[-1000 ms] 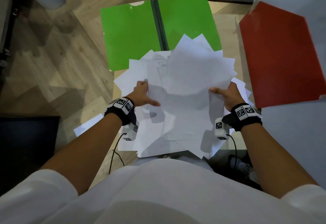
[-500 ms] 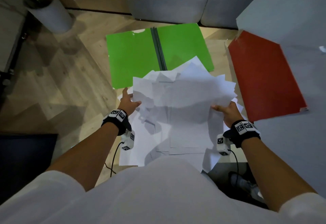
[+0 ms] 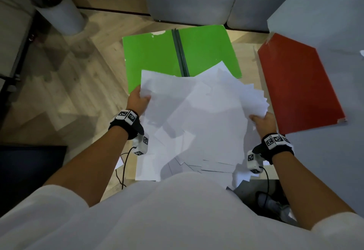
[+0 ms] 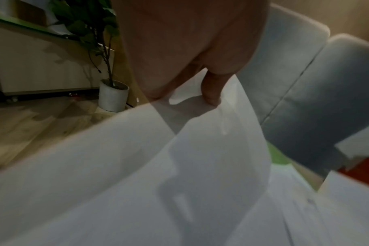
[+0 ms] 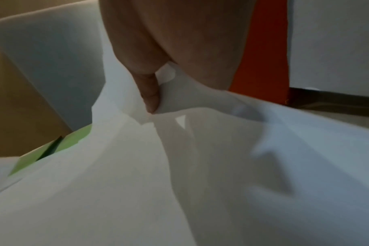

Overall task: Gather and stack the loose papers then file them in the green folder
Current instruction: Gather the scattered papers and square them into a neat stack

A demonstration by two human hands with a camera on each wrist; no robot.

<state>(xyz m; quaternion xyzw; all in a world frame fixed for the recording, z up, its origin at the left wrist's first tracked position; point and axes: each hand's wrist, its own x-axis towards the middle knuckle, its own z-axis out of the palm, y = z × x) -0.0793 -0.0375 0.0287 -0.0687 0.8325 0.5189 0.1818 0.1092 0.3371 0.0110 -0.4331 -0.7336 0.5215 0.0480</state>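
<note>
Papers held both sides, green folder straight ahead.
Head: your left hand (image 3: 137,100) and right hand (image 3: 263,120) each pinched an edge of the fanned sheaf of loose white papers (image 3: 197,115); the open green card folder (image 3: 155,56) lay just beyond, spine pointing away, left hand nearer. Left wrist: thumb (image 4: 211,88) pressed on paper. Right wrist: thumb (image 5: 150,93) clamped crumpled sheets.

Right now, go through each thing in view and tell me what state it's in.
green folder: open flat, near edge partly covered by papers.
papers: gathered but fanned and uneven, not squared, held up at both sides.
red folder: closed, lying to the right.
left hand: gripping the papers' left edge.
right hand: gripping the papers' right edge.
</note>
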